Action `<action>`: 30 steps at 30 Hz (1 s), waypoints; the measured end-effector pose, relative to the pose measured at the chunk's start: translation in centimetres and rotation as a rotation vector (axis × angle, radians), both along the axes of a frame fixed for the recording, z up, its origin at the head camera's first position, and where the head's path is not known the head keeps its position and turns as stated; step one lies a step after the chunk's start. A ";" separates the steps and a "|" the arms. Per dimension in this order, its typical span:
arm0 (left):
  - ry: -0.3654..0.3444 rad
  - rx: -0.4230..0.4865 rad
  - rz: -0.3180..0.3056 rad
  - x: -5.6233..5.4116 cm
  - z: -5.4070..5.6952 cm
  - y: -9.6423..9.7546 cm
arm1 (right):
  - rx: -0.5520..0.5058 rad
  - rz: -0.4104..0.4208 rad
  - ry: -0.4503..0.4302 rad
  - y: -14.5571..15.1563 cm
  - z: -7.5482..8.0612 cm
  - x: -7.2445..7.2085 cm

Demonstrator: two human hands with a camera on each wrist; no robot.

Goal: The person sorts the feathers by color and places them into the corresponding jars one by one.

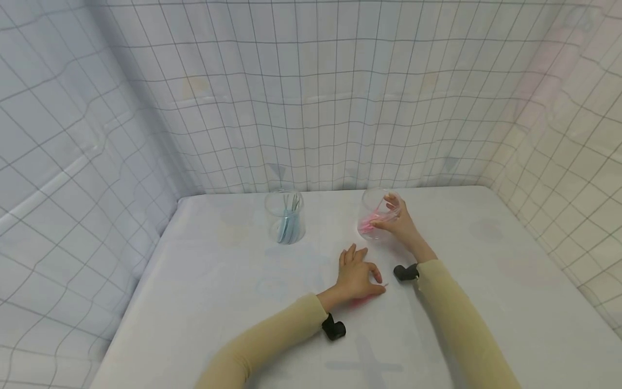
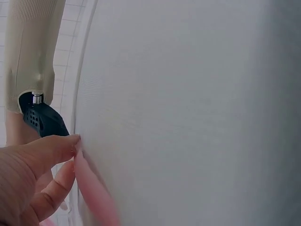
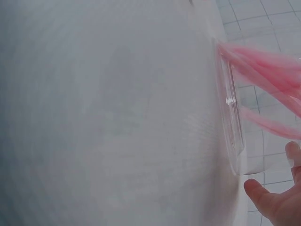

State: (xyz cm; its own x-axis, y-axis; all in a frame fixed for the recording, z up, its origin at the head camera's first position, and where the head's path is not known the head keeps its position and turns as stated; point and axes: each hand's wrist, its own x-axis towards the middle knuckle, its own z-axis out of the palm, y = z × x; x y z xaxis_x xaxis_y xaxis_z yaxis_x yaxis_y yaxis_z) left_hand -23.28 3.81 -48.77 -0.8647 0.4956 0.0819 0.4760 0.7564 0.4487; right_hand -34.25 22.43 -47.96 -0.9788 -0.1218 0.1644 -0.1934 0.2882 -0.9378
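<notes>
My left hand is low over the middle of the table, thumb and index finger pinching a slim pink feather near its thin tip. The feather's pink body trails below the fingers, and its pale tip pokes out past them in the head view. Farther back on the right, my right hand holds a clear cup from its right side, thumb at the front and fingers around by the rim. Inside that cup lean several pink feathers; one thin pale stem rises toward the rim.
A second clear cup stands to the left at the back of the white table, with several light blue feathers in it, stems up. White grid-lined curtains hang behind and along both sides.
</notes>
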 end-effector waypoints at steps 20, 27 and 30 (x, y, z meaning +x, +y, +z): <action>-0.033 0.091 0.022 -1.0 -0.1 -1.3 | 0.002 -0.021 0.025 -0.1 -0.3 0.2; -0.091 0.269 0.044 -3.5 2.1 -2.4 | -0.002 -0.021 0.033 -0.1 -0.4 0.0; -0.075 0.346 0.042 -4.6 3.7 -2.6 | -0.016 -0.015 0.032 -0.1 -0.5 0.0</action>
